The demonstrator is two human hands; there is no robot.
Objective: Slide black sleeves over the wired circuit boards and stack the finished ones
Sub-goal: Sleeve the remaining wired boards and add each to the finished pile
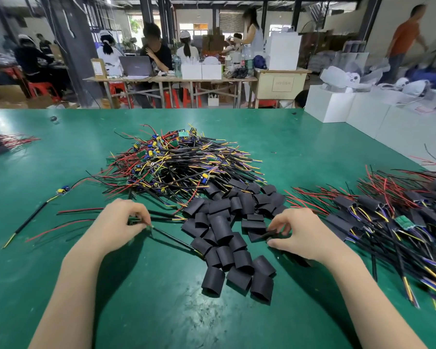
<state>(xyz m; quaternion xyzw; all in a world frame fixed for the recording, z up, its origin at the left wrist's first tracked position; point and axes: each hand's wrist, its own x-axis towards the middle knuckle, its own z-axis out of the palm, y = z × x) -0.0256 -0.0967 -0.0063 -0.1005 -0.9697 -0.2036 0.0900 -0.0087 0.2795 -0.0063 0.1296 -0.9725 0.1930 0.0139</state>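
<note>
A heap of wired circuit boards (176,159) lies mid-table on the green mat (136,298). In front of it is a pile of short black sleeves (227,233). My left hand (121,222) pinches a small wired circuit board (149,226) whose black cable trails right toward the sleeves and whose red wires run left. My right hand (297,233) grips one flat black sleeve (262,235) at the right edge of the sleeve pile. Finished sleeved boards (388,222) are stacked at the right.
One loose wired board (63,191) lies at the left, and another small bundle of wires (3,142) sits at the far left edge. White boxes (350,109) stand at the table's far right corner. Other people work at tables behind.
</note>
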